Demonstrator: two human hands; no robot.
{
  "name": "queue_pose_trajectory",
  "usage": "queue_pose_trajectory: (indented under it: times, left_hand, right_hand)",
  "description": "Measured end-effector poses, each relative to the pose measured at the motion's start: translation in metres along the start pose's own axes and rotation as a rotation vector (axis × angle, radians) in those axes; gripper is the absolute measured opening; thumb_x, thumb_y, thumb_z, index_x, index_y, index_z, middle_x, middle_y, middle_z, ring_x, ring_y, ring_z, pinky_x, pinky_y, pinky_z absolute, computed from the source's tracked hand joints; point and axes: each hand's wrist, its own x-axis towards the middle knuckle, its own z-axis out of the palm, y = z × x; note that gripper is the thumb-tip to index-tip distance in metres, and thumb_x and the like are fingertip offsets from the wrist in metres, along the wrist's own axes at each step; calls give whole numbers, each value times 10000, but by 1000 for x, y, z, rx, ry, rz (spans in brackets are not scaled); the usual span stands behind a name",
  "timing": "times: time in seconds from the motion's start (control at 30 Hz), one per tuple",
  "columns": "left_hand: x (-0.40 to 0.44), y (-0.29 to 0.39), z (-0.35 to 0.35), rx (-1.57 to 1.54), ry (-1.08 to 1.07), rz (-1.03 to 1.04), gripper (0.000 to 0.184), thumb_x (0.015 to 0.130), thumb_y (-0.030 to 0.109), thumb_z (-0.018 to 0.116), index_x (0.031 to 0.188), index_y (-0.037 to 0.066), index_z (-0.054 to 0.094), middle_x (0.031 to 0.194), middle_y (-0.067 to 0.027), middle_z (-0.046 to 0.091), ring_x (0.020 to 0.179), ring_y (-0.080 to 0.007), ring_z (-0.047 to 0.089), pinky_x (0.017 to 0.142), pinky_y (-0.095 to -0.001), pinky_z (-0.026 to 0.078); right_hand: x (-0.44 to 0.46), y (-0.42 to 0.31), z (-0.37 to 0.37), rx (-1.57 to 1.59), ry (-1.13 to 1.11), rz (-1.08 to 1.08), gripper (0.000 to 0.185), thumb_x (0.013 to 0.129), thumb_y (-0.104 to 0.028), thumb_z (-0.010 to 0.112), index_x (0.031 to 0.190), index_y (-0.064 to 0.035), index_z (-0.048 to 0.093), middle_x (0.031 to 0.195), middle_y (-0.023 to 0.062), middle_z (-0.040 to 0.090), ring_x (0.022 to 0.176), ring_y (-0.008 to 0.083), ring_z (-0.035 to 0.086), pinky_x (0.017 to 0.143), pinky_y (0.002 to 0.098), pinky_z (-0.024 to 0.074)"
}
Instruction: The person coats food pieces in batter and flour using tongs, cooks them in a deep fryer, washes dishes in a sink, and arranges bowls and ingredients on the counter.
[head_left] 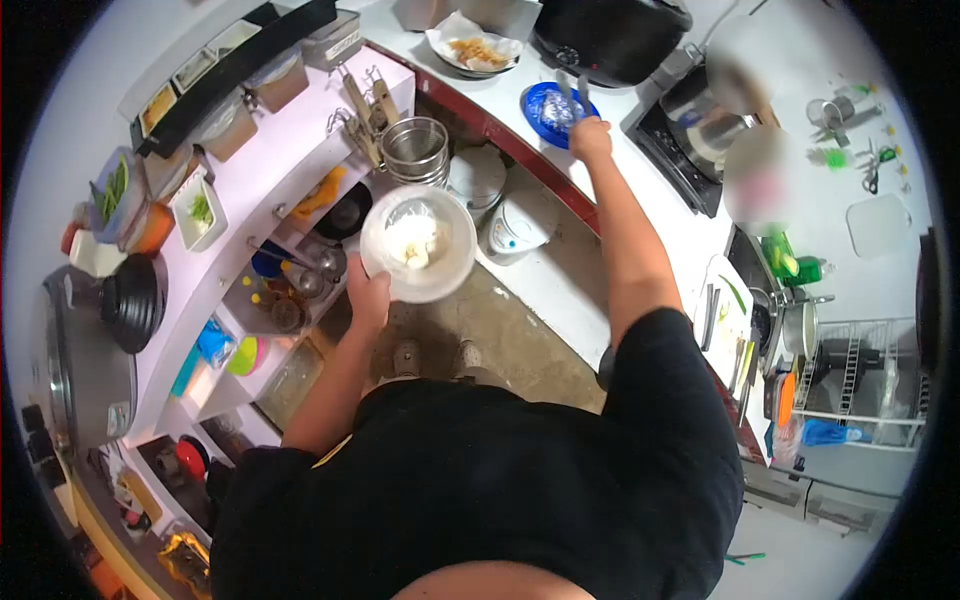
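My left hand (370, 295) is closed on the rim of a round whitish bowl (455, 270), held over the floor in front of me. Pale pieces and white powder or batter (415, 243) lie in the bowl. My right arm reaches out over the counter. There my right hand (591, 138) is closed around tongs (566, 88), whose two arms extend over a blue plate (535, 128). Something shiny and clear, perhaps plastic wrap, lies on that plate. Whether the tongs grip anything cannot be made out.
A paper-lined bowl of fried food (478, 50) and a black appliance (610, 35) stand at the counter's back. To the right is a stove (675, 150) with a pot. Wire strainers (415, 148) hang at the left shelf's edge. Lidded white buckets (520, 225) sit below.
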Motion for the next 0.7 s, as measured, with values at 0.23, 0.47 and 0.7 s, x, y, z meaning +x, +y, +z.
queue_pose_trajectory:
  times: [0.23, 0.47, 0.7]
  left_hand:
    - [37, -45, -21, 492, -9, 62, 256, 649, -56, 501, 894, 3, 453, 835, -134, 549, 702, -202, 593, 431, -313, 521]
    - [16, -73, -1, 535, -239, 15, 254, 647, -62, 526, 866, 23, 430, 804, -100, 551, 649, -183, 588, 416, -311, 492]
    - [-10, -69, 4, 629, -349, 227, 255, 596, -63, 520, 814, 35, 432, 719, -54, 504, 635, -146, 481, 614, -274, 409]
  right_hand:
    - [-195, 23, -163, 255, -178, -646, 258, 835, -225, 548, 991, -20, 548, 925, 238, 593, 873, 375, 583, 755, 440, 461]
    - [-282, -19, -60, -359, -625, -890, 207, 800, -147, 520, 921, -58, 664, 949, 127, 657, 896, 260, 637, 711, 412, 511]
    - [-299, -47, 1, -640, -334, -788, 332, 791, -124, 541, 1080, 39, 556, 1013, 159, 607, 933, 244, 614, 675, 404, 510]
